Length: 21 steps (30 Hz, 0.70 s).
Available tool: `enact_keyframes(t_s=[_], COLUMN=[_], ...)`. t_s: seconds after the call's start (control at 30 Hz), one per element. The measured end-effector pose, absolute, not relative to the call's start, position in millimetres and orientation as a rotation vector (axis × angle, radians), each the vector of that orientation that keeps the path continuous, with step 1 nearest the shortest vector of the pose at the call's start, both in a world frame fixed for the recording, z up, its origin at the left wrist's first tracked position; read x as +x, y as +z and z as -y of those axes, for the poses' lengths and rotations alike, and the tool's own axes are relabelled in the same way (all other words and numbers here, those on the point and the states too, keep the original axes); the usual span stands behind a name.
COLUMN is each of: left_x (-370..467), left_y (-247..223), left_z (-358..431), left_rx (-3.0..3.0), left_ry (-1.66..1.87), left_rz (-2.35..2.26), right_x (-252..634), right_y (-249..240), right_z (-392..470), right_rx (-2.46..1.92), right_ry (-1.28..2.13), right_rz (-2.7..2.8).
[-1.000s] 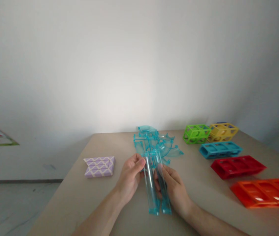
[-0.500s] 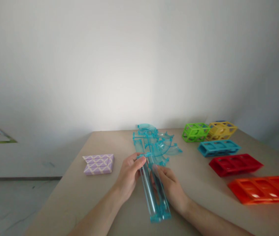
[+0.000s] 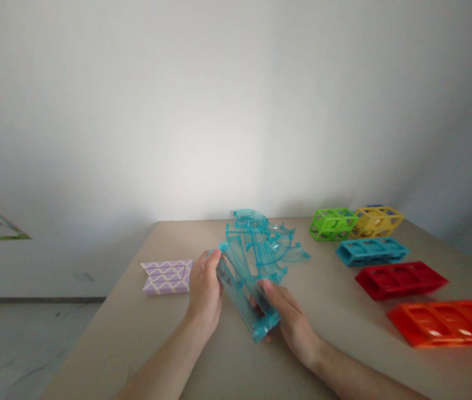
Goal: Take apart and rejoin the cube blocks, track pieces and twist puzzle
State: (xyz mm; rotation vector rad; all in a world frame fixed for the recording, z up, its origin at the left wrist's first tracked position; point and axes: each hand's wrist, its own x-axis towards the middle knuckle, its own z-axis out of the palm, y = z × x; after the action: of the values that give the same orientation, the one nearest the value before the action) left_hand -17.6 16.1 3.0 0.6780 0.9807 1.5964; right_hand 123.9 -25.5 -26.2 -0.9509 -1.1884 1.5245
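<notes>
Two clear blue tube pieces, lying side by side, are held above the table at a slant. My left hand grips their upper left end, thumb on top. Around the lower right part, my right hand is closed, with some fingers hidden beneath the tubes. Behind the hands lies a pile of clear blue curved track pieces. A lilac and cream folded block puzzle rests just left of my left hand.
On the table, at the right, lie orange, red and blue open-frame blocks. Green and yellow ones sit behind them. A wall rises behind the table.
The held tubes have tilted, their upper end moving left and their lower end moving up. My left hand has shifted left and slightly up with them.
</notes>
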Motion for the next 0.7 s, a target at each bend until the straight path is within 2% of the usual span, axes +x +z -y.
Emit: enact_keyframes(t_s=[0.17,0.43,0.7], left_x=[-22.3,-22.5,-20.8], left_y=[12.0,15.5,7.2], left_z=[-20.8,-17.8,-15.9], left_rx=[0.424,0.401,0.595], left_ry=[1.665,1.602,1.88], left_rz=[-0.889,-0.819,-1.025], right_x=[125.0,127.5,131.6], right_y=[-20.4,-16.5,-21.4], right_z=[28.1,30.6,28.3], right_rx=[-0.82,-0.791,-0.814], right_ry=[1.519,1.343,1.267], right_rz=[1.16,1.254,1.404])
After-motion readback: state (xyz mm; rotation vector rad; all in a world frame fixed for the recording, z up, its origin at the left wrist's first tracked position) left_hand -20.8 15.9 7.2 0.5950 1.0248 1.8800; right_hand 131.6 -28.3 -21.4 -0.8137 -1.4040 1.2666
